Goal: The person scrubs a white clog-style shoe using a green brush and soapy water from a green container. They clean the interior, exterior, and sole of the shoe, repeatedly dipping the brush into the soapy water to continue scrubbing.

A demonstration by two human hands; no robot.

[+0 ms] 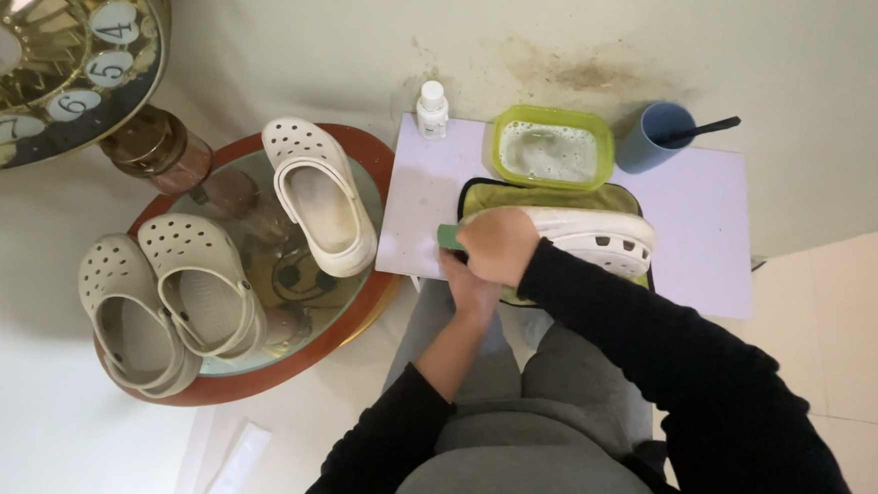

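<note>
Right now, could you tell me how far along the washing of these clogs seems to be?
Already set out: a green tub of soapy water. In hand: a white clog lies over a green-lined tray; the right hand works a green brush against it, the left hand steadying below. Three clogs wait on the round glass table; whether they are washed is unclear.

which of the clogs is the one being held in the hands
The white clog lying on its side over the green tray, gripped by the right hand and left hand. The other three clogs sit untouched on the round glass table.
</note>
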